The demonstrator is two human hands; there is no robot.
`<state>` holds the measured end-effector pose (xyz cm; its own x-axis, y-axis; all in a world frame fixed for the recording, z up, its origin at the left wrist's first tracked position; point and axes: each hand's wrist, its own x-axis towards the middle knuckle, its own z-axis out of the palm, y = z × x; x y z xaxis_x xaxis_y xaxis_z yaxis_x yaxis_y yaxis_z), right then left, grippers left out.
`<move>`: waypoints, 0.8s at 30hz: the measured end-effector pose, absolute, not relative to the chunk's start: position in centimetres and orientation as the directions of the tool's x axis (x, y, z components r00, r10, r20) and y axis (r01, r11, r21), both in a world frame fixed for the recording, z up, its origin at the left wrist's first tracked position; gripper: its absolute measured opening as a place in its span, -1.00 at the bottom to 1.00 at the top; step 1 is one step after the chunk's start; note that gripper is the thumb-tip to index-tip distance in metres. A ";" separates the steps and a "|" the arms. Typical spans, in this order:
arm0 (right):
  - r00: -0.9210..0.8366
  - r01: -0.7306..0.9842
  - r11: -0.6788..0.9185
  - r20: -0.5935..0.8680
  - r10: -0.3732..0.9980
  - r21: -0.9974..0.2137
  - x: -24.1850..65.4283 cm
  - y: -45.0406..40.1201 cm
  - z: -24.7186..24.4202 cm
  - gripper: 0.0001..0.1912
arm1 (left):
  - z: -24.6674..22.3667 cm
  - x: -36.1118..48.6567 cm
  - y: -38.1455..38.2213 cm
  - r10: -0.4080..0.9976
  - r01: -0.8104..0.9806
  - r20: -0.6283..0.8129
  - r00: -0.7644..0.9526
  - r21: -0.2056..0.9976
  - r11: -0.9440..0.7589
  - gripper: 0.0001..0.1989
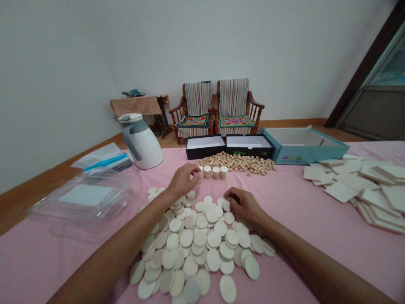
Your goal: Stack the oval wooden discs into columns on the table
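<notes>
A wide heap of flat, pale round discs (196, 249), probably wood, lies on the pink bedsheet (316, 236). My left hand (182, 180) reaches forward, its fingertips at the nearest of several short disc stacks (200, 172) standing in a row. My right hand (242, 207) is curled at the heap's upper right edge, with its fingers on or just above a disc (226, 205). Behind the stacks lies a spread of small tan wooden pieces (237, 164).
Open black boxes (205, 146) stand behind the wooden pieces, beside a blue box (303, 145). Pale square tiles (357, 190) lie piled at right. A clear plastic container (85, 196) and a white jug (142, 141) stand at left. Two chairs (215, 109) stand beyond.
</notes>
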<state>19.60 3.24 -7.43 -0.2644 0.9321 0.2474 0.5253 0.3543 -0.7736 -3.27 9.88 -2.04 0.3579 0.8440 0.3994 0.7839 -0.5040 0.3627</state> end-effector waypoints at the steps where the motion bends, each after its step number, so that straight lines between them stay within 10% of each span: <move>1: -0.271 0.528 0.362 0.252 0.929 -0.768 19.6 3.3 -7.5 -0.78 | -2.0 -2.9 8.8 0.838 0.770 0.390 0.382 0.366 -0.522 -0.83; 16: -0.437 0.606 0.538 0.320 0.841 -0.586 20.0 2.5 -6.9 -0.76 | -3.8 -1.5 0.2 0.780 0.701 0.291 0.554 0.342 -0.625 -0.81; 24: -0.186 0.677 0.292 0.227 0.956 -0.676 21.9 4.3 -7.6 -0.81 | -4.5 -2.1 0.4 0.726 0.646 0.349 0.593 0.331 -0.687 -0.79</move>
